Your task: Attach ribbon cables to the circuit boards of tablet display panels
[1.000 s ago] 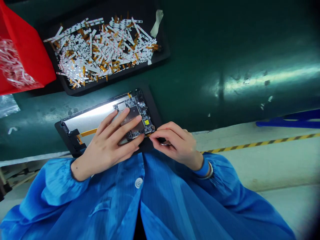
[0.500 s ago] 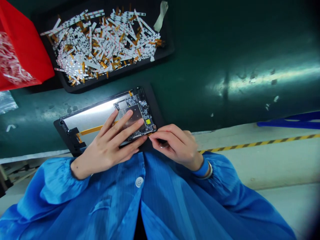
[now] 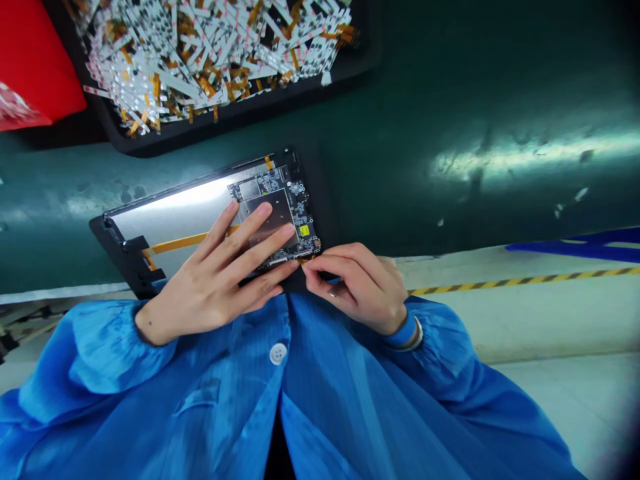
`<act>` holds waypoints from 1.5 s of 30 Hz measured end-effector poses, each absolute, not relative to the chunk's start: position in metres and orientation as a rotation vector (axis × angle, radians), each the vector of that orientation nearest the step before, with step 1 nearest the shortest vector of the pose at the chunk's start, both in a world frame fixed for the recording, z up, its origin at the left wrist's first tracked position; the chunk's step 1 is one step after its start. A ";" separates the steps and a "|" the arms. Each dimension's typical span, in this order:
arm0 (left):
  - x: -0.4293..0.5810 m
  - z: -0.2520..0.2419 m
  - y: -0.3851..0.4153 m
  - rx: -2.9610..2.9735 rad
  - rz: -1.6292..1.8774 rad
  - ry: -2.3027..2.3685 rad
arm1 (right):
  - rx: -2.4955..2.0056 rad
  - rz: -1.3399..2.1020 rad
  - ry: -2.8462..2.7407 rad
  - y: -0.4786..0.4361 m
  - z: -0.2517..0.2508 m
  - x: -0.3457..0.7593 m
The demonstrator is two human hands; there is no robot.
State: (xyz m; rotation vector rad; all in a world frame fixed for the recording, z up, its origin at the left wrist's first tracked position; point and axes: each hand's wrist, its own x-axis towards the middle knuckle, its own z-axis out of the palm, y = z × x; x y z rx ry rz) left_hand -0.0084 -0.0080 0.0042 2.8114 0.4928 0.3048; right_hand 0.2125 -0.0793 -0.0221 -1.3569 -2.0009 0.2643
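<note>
An opened tablet (image 3: 165, 212) lies aslant on a black pad, its silver back plate and green-black circuit board (image 3: 303, 212) exposed. An orange ribbon cable (image 3: 183, 243) crosses the plate and passes under my left hand (image 3: 220, 273). That hand rests flat with fingers spread over the board and plate. At the board's near right corner, my right hand (image 3: 357, 283) pinches a small orange flex cable (image 3: 303, 261) between thumb and forefinger. A small shiny spot shows beneath its curled fingers; I cannot tell what it is.
Beyond the tablet stands a black tray (image 3: 240, 119) heaped with white strips and orange flex tails. A red bin (image 3: 40, 73) is at the far left. The green mat (image 3: 425, 133) carries small white scraps. Its front edge runs close to my hands.
The view has shifted, so the tray and bin sit higher in the picture. Both hands keep nearly the same pose on the tablet, the right still pinching at the board's corner.
</note>
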 end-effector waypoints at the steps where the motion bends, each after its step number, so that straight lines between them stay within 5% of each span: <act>1: -0.009 0.004 -0.008 2.796 0.309 0.490 | -1.351 0.260 -2.005 -0.079 -0.022 0.212; 20: -0.011 0.000 -0.011 2.816 0.309 0.498 | -1.360 0.231 -1.972 -0.083 -0.026 0.211; 31: -0.005 0.008 -0.014 2.774 0.315 0.548 | -1.394 0.554 -1.938 -0.080 -0.023 0.225; 37: -0.005 0.006 -0.016 2.825 0.280 0.595 | -1.303 0.447 -2.073 -0.076 -0.020 0.231; 45: -0.010 0.001 -0.018 2.878 0.193 0.547 | -1.610 0.733 -2.075 -0.099 -0.020 0.238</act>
